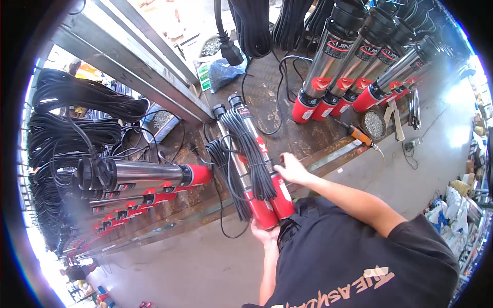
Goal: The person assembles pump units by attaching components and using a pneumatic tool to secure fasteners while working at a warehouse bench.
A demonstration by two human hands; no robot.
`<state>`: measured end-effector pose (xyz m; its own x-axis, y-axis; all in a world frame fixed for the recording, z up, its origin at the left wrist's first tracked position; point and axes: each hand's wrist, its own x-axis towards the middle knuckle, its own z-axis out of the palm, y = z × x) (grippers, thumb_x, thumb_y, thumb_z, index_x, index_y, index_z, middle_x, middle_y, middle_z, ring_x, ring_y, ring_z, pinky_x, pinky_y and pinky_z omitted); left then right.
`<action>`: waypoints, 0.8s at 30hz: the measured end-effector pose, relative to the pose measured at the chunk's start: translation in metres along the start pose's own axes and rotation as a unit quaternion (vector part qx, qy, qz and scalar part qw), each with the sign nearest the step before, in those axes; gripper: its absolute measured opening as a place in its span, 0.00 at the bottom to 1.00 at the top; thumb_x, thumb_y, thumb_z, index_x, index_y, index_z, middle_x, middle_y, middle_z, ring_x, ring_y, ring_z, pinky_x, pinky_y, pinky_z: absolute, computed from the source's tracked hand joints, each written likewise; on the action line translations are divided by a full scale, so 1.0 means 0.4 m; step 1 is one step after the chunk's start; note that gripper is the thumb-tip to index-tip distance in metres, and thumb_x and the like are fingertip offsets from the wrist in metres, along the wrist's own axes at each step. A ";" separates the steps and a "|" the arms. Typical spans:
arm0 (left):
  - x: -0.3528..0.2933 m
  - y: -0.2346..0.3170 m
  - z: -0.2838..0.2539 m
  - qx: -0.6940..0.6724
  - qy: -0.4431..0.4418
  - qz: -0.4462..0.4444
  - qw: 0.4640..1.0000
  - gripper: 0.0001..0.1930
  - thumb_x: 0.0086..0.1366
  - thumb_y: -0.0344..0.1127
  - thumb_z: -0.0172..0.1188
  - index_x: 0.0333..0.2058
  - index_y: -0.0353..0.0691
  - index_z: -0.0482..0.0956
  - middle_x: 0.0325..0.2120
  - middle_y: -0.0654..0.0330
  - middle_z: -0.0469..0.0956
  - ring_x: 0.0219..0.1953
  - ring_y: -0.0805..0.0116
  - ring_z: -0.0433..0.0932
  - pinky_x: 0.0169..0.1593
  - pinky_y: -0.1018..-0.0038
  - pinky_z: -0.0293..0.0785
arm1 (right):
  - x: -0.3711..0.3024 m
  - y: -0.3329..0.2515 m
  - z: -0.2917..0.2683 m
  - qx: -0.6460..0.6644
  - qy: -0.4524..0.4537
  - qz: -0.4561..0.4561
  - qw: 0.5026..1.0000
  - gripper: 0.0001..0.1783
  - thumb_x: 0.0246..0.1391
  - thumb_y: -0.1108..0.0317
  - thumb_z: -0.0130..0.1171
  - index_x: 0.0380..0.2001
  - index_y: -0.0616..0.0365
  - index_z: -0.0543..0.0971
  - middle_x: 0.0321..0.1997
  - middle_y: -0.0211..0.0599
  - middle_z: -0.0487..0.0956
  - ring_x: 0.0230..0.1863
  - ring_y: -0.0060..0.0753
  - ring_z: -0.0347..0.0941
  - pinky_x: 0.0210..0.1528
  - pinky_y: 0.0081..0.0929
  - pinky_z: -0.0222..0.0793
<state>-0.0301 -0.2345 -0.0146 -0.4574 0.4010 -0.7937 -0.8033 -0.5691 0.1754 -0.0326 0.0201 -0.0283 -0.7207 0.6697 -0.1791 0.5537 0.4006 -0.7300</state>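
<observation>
In the middle, across the near edge of the counter point(292, 138), 2 submersible pumps point(264, 213) side by side, with cable coils point(250, 154) on top. At their near ends, the left hand point(263, 234); just to their right, the right hand point(291, 169). On the left, a row of more pumps point(149, 174), with further coils point(82, 95) behind. Far to the right, a pump cluster point(324, 64); before it, near the counter's edge, a power screwdriver point(361, 136) beside a bowl point(373, 124) of small parts. Beyond the middle pair, a plastic bag point(226, 74); left of that, a frame point(138, 66).
</observation>
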 end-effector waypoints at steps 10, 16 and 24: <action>-0.018 -0.049 0.030 -0.024 -0.014 0.023 0.999 0.35 0.67 0.64 0.44 0.64 0.47 0.66 0.62 0.59 0.68 0.66 0.54 0.64 0.69 0.50 0.57 | -0.028 -0.025 0.128 0.000 -0.156 0.018 0.988 0.21 0.69 0.59 0.37 0.59 0.46 0.72 0.48 0.60 0.71 0.48 0.64 0.66 0.51 0.56 0.66; -0.017 -0.064 0.044 -0.017 -0.011 0.053 0.998 0.35 0.66 0.65 0.44 0.64 0.48 0.66 0.64 0.60 0.67 0.67 0.55 0.62 0.69 0.50 0.56 | -0.055 -0.077 0.099 0.060 -0.100 0.122 0.986 0.28 0.67 0.49 0.45 0.53 0.64 0.72 0.49 0.67 0.70 0.52 0.68 0.65 0.57 0.57 0.62; -0.080 -0.102 0.166 -0.043 0.012 0.043 0.998 0.37 0.62 0.65 0.47 0.65 0.52 0.66 0.64 0.61 0.68 0.67 0.52 0.64 0.65 0.40 0.59 | -0.045 -0.041 -0.038 0.005 -0.067 -0.013 0.998 0.33 0.60 0.45 0.56 0.49 0.70 0.76 0.44 0.60 0.76 0.49 0.59 0.74 0.54 0.47 0.70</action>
<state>-0.0080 -0.1766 0.0422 -0.5132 0.3308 -0.7919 -0.7253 -0.6605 0.1941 -0.0222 0.0109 -0.0030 -0.7841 0.5698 -0.2461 0.5308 0.4101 -0.7417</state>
